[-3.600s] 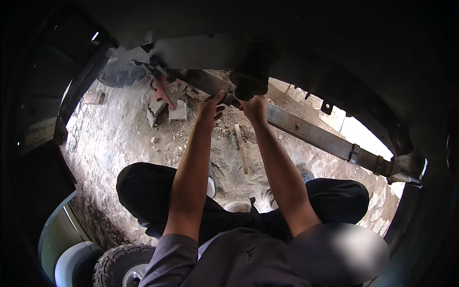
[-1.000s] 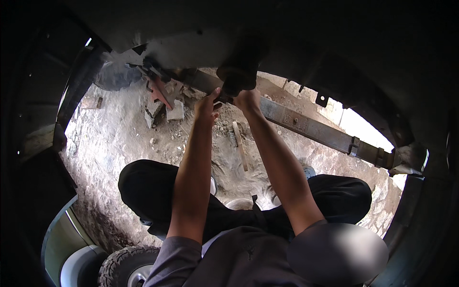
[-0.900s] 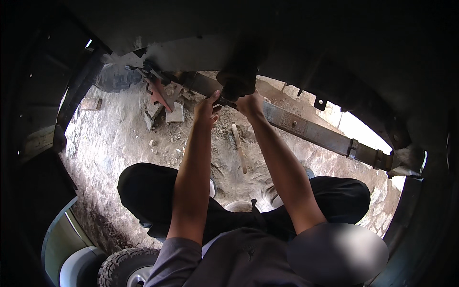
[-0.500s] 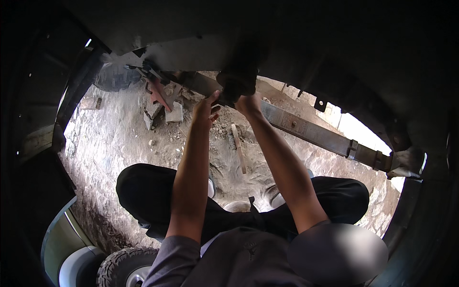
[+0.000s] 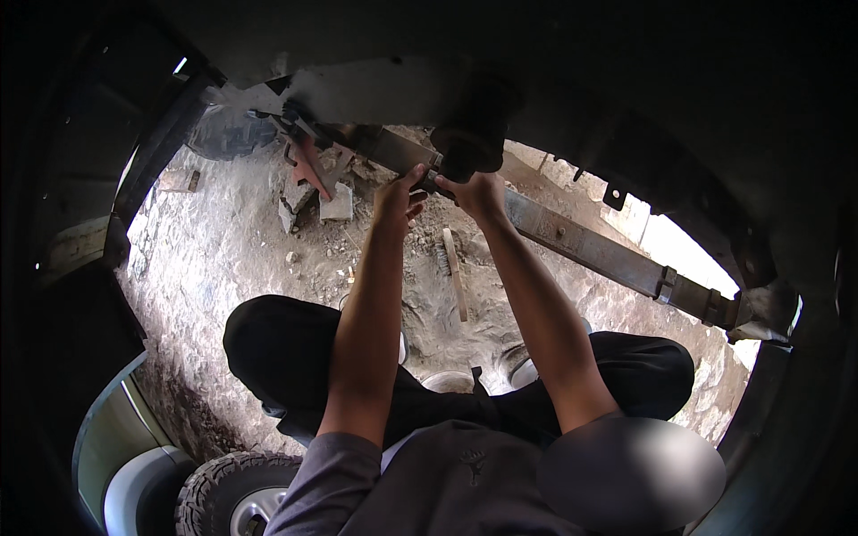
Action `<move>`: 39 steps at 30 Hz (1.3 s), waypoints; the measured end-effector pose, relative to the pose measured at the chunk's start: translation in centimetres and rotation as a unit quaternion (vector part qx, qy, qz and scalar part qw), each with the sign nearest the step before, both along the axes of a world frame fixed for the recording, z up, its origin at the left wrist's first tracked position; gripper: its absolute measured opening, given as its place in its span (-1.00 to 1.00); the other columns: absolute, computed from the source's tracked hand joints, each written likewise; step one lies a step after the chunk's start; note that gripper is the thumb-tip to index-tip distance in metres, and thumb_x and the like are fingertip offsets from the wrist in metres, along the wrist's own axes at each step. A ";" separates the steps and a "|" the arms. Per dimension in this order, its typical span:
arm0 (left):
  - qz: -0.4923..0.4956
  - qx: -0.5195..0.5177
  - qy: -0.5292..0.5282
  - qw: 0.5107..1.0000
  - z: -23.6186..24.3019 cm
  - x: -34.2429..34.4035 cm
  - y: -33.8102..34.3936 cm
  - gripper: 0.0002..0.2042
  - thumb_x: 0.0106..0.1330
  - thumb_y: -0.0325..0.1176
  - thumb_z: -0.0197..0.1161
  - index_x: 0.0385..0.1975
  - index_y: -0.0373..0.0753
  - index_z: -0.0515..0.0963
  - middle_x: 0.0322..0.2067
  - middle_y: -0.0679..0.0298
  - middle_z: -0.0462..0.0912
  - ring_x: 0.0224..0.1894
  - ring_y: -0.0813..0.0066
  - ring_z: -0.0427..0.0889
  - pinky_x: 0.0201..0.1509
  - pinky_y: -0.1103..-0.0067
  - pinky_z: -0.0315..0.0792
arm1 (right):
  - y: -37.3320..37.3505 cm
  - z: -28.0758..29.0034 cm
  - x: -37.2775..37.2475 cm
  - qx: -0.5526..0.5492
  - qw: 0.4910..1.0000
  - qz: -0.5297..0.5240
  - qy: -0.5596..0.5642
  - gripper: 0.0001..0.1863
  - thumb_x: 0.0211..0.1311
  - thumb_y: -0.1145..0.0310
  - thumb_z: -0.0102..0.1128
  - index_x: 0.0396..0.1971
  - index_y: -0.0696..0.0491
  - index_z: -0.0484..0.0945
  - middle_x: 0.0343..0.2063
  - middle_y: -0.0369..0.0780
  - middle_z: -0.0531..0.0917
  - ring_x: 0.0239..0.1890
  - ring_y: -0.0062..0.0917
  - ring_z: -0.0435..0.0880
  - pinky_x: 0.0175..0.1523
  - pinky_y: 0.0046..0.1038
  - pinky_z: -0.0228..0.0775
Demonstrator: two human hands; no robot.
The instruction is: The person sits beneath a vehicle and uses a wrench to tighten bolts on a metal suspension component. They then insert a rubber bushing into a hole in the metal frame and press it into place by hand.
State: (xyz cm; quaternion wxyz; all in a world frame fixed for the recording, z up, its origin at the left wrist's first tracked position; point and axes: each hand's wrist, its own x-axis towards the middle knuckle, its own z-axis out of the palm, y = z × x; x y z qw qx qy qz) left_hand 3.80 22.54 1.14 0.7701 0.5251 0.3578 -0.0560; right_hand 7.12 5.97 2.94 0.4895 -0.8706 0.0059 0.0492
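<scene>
Metal bar (image 5: 608, 255) meets my half-open left hand (image 5: 394, 201) at the thumb; my right hand (image 5: 483, 194) curls there, its hold I can't tell.

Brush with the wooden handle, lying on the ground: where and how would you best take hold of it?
The brush is probably best gripped across its handle's lower end, coming from the person's side: that bare, slim end points toward the person, while bristles line the upper part's left.
</scene>
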 end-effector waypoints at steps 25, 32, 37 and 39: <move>0.052 -0.007 -0.014 0.999 -0.2 -0.3 -0.7 -0.69 0.20 -0.15 0.59 -0.15 -0.13 0.73 -0.31 0.39 0.74 -0.40 0.56 0.62 -0.40 0.60 0.36 | 0.6 -1.5 1.1 0.053 0.996 0.015 -0.071 -0.59 -0.08 0.11 0.64 -0.25 0.03 0.78 -0.33 -0.09 0.81 -0.24 -0.25 0.81 -0.06 -0.27 0.60; 0.047 -0.015 -0.045 0.998 -0.3 -0.5 -0.8 -0.70 0.19 -0.15 0.59 -0.17 -0.13 0.74 -0.29 0.40 0.75 -0.40 0.56 0.64 -0.39 0.61 0.37 | 0.4 -1.3 0.8 0.045 0.997 0.016 -0.057 -0.60 -0.06 0.13 0.64 -0.22 0.01 0.79 -0.31 -0.09 0.81 -0.21 -0.26 0.81 -0.05 -0.28 0.61; 0.036 -0.013 -0.016 0.999 0.0 -0.4 -0.6 -0.70 0.20 -0.13 0.59 -0.17 -0.12 0.75 -0.29 0.42 0.75 -0.41 0.57 0.64 -0.37 0.61 0.38 | 1.2 -1.3 1.4 0.012 0.998 0.015 -0.056 -0.59 -0.07 0.13 0.65 -0.23 0.03 0.79 -0.32 -0.09 0.81 -0.24 -0.29 0.81 -0.07 -0.28 0.61; 0.033 -0.008 -0.014 0.999 0.1 -0.4 -0.5 -0.70 0.20 -0.13 0.59 -0.17 -0.12 0.75 -0.29 0.42 0.75 -0.41 0.57 0.63 -0.35 0.60 0.39 | 0.2 -1.8 2.0 0.026 0.998 0.053 -0.024 -0.58 -0.07 0.14 0.66 -0.23 0.04 0.79 -0.32 -0.09 0.81 -0.25 -0.30 0.81 -0.07 -0.27 0.60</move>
